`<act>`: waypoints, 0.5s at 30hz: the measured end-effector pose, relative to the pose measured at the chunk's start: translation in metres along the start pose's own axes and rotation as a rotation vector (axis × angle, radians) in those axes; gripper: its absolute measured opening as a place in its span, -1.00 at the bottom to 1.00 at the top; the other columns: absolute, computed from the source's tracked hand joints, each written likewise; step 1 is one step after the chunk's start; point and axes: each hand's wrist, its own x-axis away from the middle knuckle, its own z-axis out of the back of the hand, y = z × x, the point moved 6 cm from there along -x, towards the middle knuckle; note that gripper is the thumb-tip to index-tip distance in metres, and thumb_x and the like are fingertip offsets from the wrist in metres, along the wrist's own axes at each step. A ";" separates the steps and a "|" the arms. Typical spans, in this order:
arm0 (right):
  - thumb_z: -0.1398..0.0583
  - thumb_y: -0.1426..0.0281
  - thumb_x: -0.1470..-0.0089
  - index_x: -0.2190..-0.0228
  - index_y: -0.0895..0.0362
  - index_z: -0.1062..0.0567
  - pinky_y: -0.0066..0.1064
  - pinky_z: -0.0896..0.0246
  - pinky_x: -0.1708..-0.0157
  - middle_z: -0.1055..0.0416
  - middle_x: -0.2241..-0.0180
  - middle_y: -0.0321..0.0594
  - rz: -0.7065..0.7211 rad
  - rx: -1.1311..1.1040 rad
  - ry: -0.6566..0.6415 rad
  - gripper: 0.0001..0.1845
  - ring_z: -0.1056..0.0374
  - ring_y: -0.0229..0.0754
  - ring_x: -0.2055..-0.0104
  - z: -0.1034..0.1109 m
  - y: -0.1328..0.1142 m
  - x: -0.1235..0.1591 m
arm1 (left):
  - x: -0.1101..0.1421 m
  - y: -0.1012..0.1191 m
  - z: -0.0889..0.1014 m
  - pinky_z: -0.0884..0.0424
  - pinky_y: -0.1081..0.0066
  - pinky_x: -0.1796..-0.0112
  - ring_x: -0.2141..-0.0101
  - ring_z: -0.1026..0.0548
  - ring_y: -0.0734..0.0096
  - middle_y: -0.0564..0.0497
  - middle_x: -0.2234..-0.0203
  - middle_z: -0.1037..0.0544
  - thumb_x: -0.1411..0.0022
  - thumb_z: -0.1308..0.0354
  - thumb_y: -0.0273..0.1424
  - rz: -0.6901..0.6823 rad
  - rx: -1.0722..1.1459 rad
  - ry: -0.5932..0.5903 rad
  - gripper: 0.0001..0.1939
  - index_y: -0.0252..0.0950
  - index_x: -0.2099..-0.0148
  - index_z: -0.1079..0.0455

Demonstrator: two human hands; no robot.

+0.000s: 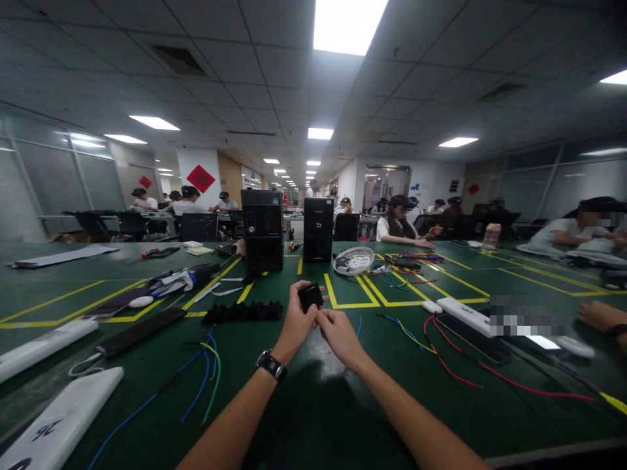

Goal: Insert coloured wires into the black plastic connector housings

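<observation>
Black and boxy, a part (310, 297) is held by the left hand (296, 314) above the green surface (318, 411), near a ridged strip (243, 312); whether the part is also gripped by the adjacent right hand (341, 334) cannot be told.

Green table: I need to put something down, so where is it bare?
Bare: the near table, between the green wire and red wires, beneath both forearms; also at far left, between the white sheet and yellow tape. Crowded: right, around the white block; left, around the white slabs.
</observation>
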 end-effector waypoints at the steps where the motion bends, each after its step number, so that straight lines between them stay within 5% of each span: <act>1: -0.02 0.28 -0.12 0.60 0.17 -0.34 -0.53 0.16 0.60 -0.05 0.75 -0.46 -0.005 0.002 0.001 -0.66 0.04 -0.38 0.67 -0.001 0.001 0.000 | 0.001 0.001 0.000 -0.27 0.64 0.61 0.19 -0.51 0.21 -0.18 0.03 -0.39 -0.04 -0.08 -0.53 0.003 0.002 -0.002 -0.52 -0.18 -0.01 -0.08; 15: -0.01 0.31 -0.13 0.62 0.17 -0.34 -0.50 0.12 0.55 -0.16 0.68 -0.39 0.084 0.091 0.051 -0.64 -0.04 -0.34 0.60 -0.001 -0.008 0.002 | 0.002 -0.008 0.001 -0.44 0.26 0.23 0.23 -0.54 0.28 -0.11 0.07 -0.41 -0.09 -0.12 -0.48 0.057 0.173 0.057 -0.59 -0.15 0.06 -0.03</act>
